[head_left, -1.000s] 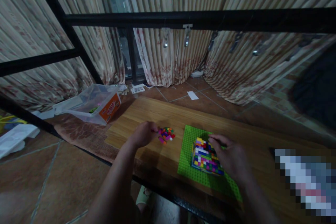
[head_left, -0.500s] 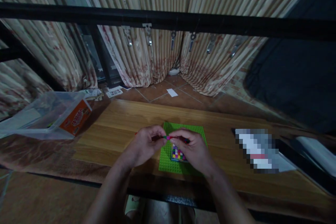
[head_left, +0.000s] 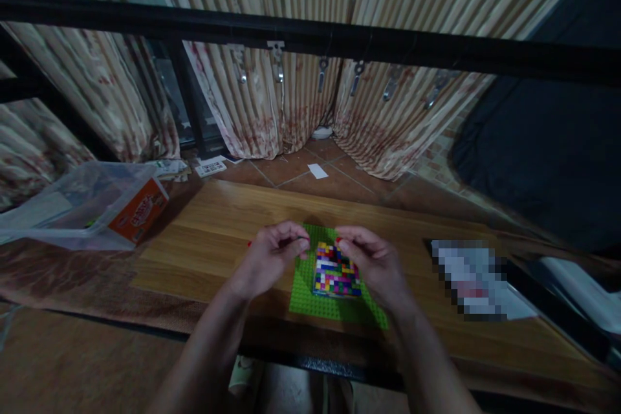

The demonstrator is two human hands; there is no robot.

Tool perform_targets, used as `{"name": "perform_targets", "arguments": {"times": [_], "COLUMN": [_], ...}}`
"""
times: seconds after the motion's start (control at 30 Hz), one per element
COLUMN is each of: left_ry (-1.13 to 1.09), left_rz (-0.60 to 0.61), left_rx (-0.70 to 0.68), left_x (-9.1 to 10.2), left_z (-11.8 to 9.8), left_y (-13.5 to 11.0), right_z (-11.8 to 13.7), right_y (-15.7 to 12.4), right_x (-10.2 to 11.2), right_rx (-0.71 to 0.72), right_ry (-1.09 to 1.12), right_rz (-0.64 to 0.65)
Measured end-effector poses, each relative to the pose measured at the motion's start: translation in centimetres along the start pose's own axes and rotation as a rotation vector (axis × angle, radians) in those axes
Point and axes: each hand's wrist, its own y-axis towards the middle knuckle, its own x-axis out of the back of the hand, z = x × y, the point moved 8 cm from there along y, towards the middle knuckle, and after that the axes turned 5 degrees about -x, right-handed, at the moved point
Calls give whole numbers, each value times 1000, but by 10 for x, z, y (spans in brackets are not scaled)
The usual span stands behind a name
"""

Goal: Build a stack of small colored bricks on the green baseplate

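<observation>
A block of many-coloured toy bricks point(head_left: 336, 277) stands on a green studded baseplate point(head_left: 303, 297) on the wooden table. Above the baseplate's left side, my left hand point(head_left: 272, 259) is closed in a pinch; whatever sits between its fingertips is too small and dark to make out. Over the right side of the bricks, my right hand point(head_left: 376, 265) pinches a small red brick point(head_left: 338, 241) between thumb and forefinger. The two hands are apart, and the coloured bricks show between them. Part of the block's right edge is hidden by my right hand.
On the left stands a clear plastic bin point(head_left: 97, 233) with an orange label. A small red piece point(head_left: 250, 244) lies beside my left wrist. To the right are a blurred-out item point(head_left: 466, 278) and a dark, long object point(head_left: 557, 310). A black bar point(head_left: 310, 29) crosses in front of the curtains.
My hands have moved apart from the small pink, red and green pieces they pinched together. The right hand shifted right, uncovering more of the coloured bricks.
</observation>
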Motion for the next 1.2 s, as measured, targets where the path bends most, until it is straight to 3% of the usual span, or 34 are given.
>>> {"name": "perform_targets", "arguments": {"times": [0.17,0.3,0.4,0.7,1.2], "left_ry": [75,111,152,181,236], "left_rz": [-185,-202,-203,-173,-150], "left_rx": [74,76,57,39,16], "left_x": [28,30,30,30,29], "left_z": [11,15,16,27,29], "left_y": [1,1,2,4,3], "right_z": [-3,-12,-16,-22,-47], "right_y": [4,2,1,6,12], "right_x": [23,23,19,3,0], "right_rx": [24,15,-16,57,-153], "right_ry": [-231,-458,-511,-462,-268], "right_rz": [-69,-50,-40,-42,-54]}}
